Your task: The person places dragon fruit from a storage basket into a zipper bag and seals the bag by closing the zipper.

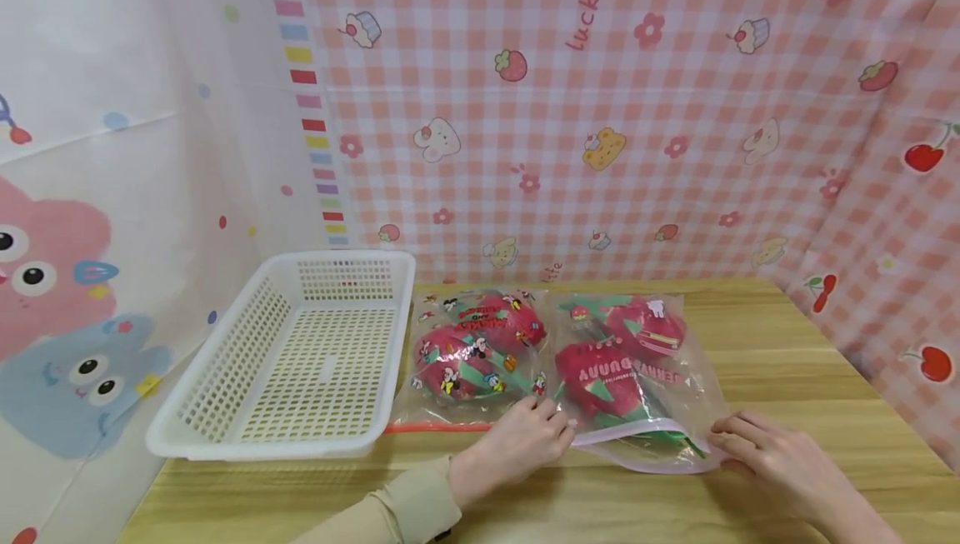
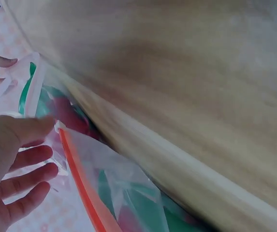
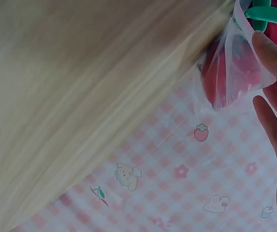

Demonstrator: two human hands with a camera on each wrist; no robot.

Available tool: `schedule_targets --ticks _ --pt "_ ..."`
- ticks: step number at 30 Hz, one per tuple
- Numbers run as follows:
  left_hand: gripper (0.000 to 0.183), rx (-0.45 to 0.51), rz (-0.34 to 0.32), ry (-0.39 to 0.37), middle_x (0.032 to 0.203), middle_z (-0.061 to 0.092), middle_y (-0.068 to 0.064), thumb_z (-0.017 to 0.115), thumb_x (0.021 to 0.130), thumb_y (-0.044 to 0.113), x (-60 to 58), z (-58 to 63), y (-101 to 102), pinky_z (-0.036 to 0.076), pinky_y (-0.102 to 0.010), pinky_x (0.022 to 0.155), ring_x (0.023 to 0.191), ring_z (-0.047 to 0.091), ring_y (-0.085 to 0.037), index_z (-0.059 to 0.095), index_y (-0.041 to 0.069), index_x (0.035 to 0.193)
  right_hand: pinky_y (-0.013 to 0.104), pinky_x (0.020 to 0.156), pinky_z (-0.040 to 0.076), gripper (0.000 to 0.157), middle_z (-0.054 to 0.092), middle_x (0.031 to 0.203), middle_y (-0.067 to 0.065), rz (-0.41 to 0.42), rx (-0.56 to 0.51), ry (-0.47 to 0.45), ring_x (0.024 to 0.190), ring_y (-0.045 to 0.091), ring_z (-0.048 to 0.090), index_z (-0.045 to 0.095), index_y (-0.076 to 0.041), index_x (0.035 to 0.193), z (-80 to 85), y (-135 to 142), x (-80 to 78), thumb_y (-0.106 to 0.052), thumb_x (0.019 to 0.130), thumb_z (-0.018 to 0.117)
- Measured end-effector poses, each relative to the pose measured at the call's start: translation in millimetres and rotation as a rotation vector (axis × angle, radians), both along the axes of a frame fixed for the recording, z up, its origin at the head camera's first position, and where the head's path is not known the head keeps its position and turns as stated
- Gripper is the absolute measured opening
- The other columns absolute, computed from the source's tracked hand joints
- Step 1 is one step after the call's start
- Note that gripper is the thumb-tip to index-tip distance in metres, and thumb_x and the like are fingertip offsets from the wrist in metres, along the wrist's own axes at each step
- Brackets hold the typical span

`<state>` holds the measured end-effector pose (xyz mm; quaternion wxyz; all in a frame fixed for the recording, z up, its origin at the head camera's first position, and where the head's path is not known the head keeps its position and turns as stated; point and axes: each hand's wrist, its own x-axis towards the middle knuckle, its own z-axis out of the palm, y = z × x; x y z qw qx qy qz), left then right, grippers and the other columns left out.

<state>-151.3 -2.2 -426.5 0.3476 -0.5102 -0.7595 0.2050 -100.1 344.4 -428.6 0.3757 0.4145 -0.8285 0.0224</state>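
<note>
A clear zip bag (image 1: 697, 377) with bunny print and a lilac zip edge lies on the table, its mouth gaping toward me. Inside are two pink-red dragon fruits (image 1: 592, 369) with green scales. My right hand (image 1: 780, 465) pinches the right corner of the mouth between thumb and fingers, also seen in the right wrist view. At the left corner, my left hand (image 1: 517, 448) holds the edge between thumb and forefinger; its other fingers are spread in the left wrist view. Just left lies a second zip bag (image 1: 408, 402), orange-zipped and cartoon-printed, with two dragon fruits (image 1: 450, 361).
A white plastic basket (image 1: 281, 448) with a perforated bottom stands on the left of the wooden table (image 1: 780, 352). Pink checked cloth (image 1: 675, 194) hangs behind and to the right; a white cartoon cloth (image 1: 150, 219) hangs at left.
</note>
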Motion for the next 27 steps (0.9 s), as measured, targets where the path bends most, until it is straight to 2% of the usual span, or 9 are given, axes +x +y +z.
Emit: schedule_targets --ticks 4,8,11,17,23,24,25,27 --pt "0.015 0.005 -0.007 0.008 0.089 0.066 0.016 0.053 0.094 0.030 1.0 -2.5 1.2 0.048 -0.021 0.065 0.081 0.061 -0.003 0.067 0.028 0.099 0.023 0.058 0.047 0.059 0.064 0.087 -0.006 -0.020 0.063 -0.004 0.079 0.011 0.058 0.071 -0.016 0.085 -1.1 1.4 1.7 -0.046 0.101 0.023" --pt "0.016 0.010 -0.009 0.002 0.090 0.067 0.015 0.052 0.094 0.031 2.7 -3.6 0.0 0.048 -0.021 0.064 0.083 0.062 -0.003 0.067 0.028 0.095 0.019 0.053 0.045 0.059 0.062 0.083 -0.008 0.002 0.091 0.004 0.074 0.007 0.056 0.070 -0.016 0.078 -1.3 4.4 0.7 -0.035 0.104 0.022" --pt "0.017 0.010 -0.008 -0.015 0.092 0.069 0.014 0.051 0.095 0.030 3.1 -4.1 -1.6 0.048 -0.021 0.065 0.086 0.063 -0.003 0.068 0.028 0.095 0.015 0.051 0.043 0.058 0.060 0.080 -0.009 0.015 0.069 -0.011 0.069 0.004 0.055 0.068 -0.016 0.071 -3.4 8.8 -1.2 -0.030 0.105 0.023" --pt "0.019 -0.050 0.036 -0.054 0.093 0.067 0.014 0.052 0.095 0.031 1.8 -3.7 -6.8 0.047 -0.021 0.067 0.084 0.062 -0.003 0.070 0.030 0.103 0.013 0.053 0.041 0.059 0.059 0.077 -0.010 -0.035 -0.019 -0.047 0.063 0.002 0.053 0.063 -0.017 0.065 -8.3 21.7 -3.0 -0.035 0.104 0.023" --pt "0.016 -0.035 0.010 -0.056 0.089 0.069 0.015 0.054 0.093 0.032 1.0 -5.0 -9.1 0.046 -0.021 0.067 0.081 0.062 -0.003 0.070 0.031 0.095 0.016 0.049 0.037 0.059 0.056 0.074 -0.015 -0.117 -0.026 -0.087 0.059 -0.001 0.049 0.060 -0.021 0.064 -9.6 24.2 -3.3 -0.037 0.103 0.019" --pt "0.015 -0.029 0.003 -0.048 0.088 0.069 0.015 0.054 0.093 0.032 1.1 -5.7 -9.5 0.046 -0.021 0.066 0.080 0.062 -0.003 0.070 0.031 0.093 0.017 0.047 0.036 0.055 0.054 0.072 -0.015 -0.147 -0.016 -0.093 0.058 -0.002 0.047 0.058 -0.021 0.063 -8.6 22.7 -2.7 -0.033 0.104 0.023" --pt "0.015 -0.026 -0.001 -0.040 0.088 0.070 0.015 0.055 0.092 0.031 1.2 -6.5 -10.0 0.045 -0.021 0.066 0.080 0.062 -0.003 0.069 0.031 0.092 0.019 0.045 0.034 0.046 0.051 0.071 -0.015 -0.185 -0.005 -0.105 0.057 -0.002 0.045 0.055 -0.022 0.062 -7.2 20.0 -1.3 -0.028 0.102 0.034" --pt "0.013 -0.020 -0.011 -0.021 0.089 0.070 0.016 0.055 0.091 0.030 1.8 -7.7 -11.1 0.045 -0.021 0.066 0.081 0.062 -0.003 0.068 0.031 0.092 0.021 0.042 0.033 0.028 0.048 0.067 -0.014 -0.266 0.038 -0.126 0.055 0.001 0.043 0.053 -0.022 0.061 -1.6 11.4 3.1 -0.022 0.089 0.058"
